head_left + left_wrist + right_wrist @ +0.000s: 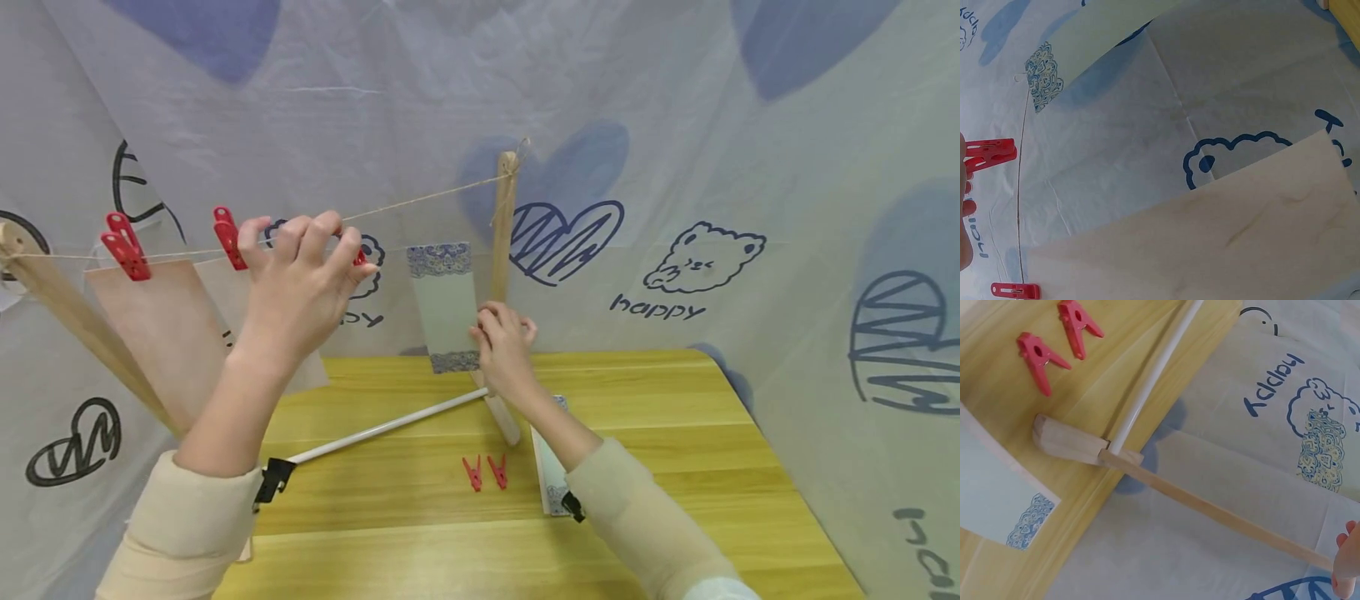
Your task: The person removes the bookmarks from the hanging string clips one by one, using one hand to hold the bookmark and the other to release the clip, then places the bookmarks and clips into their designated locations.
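My left hand (300, 275) is raised at the string (420, 202), pinching a red clothespin (990, 153). Part of that clothespin is hidden by the fingers. My right hand (508, 350) holds a pale green paper card (444, 308) by its right edge, below the string and in front of the far wooden post (504, 225). Blue lace pattern borders the card's top and bottom. Further left, a tan sheet (161, 321) hangs from a red clothespin (126, 247). Beside it hangs a paler sheet (303, 379), partly behind my left arm, under another clothespin (227, 237).
Two loose red clothespins (486, 473) lie on the wooden table (390, 508). Near my right forearm lies another lace-edged card (551, 467). A white rod (390, 427) runs low across the rack toward the far post's foot. Printed cloth (675, 125) hangs behind.
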A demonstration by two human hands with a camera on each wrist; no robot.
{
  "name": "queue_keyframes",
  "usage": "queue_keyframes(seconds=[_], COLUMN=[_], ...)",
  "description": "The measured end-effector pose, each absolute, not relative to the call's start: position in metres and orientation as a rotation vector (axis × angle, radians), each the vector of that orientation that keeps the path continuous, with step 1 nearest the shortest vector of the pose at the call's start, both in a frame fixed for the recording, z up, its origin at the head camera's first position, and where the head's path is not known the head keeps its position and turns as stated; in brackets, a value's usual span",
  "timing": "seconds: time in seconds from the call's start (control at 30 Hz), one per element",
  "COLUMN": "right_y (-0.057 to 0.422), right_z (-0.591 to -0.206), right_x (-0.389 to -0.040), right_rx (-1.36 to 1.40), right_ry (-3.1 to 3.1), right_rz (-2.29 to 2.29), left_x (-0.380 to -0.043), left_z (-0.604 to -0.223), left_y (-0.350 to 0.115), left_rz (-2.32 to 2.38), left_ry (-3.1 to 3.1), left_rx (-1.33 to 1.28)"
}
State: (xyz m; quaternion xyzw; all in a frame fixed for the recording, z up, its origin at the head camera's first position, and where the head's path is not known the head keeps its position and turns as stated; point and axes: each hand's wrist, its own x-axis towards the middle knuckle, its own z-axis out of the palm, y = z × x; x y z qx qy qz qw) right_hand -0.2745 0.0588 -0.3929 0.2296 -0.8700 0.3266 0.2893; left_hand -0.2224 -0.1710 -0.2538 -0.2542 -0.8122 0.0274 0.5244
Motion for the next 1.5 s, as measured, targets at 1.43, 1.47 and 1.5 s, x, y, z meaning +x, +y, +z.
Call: queue_keyframes(seconds=[1.43, 1.47, 1.5], right_y=[0.133, 0.134, 0.136], right_z=[-0.424, -0.425, -0.427], right_x=[-0.262, -0.261, -0.261], right_rx=[0.456, 0.451, 0.443], right_ry=[-2.320, -2.323, -2.328], right_rz=[0.885, 0.888, 0.884], left_x=[-0.225, -0.225, -0.225], left_z=[-0.333, -0.335, -0.337], left_y=[-0.152, -0.152, -0.151], left_rz=[-0.073, -0.075, -0.086], left_ry=[-2.033, -2.041, -2.046], left_rx=[-0.674, -0.669, -0.669])
